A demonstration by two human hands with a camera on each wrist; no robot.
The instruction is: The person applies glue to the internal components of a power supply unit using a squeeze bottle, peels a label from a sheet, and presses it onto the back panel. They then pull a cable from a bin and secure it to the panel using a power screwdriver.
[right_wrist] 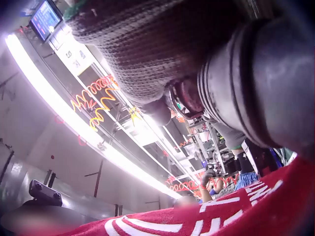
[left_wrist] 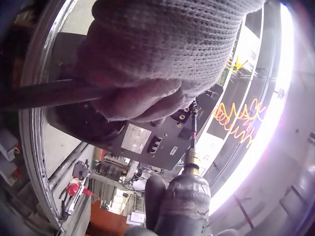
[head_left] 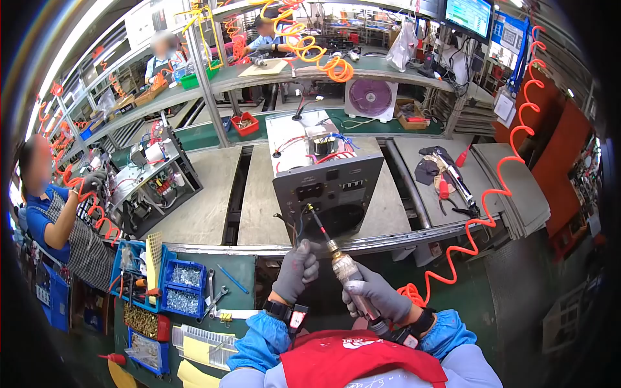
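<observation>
My gloved right hand [head_left: 376, 294] grips a power screwdriver [head_left: 347, 267], its long bit reaching a brass-coloured fitting [head_left: 310, 207] on the dark panel [head_left: 352, 169] of a box-shaped unit. In the left wrist view the screwdriver [left_wrist: 184, 196] points at the same panel [left_wrist: 115, 135]. Just left of the bit, my gloved left hand [head_left: 296, 271] is curled round a dark cable [left_wrist: 49, 93], which comes out of the fist. Thin wire ends [head_left: 289, 223] stand in front of the panel above this hand. The right wrist view shows the screwdriver's thick rear end [right_wrist: 266, 83] close up.
Blue bins of screws [head_left: 184, 302], a spanner [head_left: 217, 301] and a tool tray [head_left: 132, 275] lie at the left. A coiled orange hose [head_left: 475, 239] hangs at the right. Another person [head_left: 55, 213] works on an open unit [head_left: 152, 171]. Pliers [head_left: 446, 194] lie on the right-hand board.
</observation>
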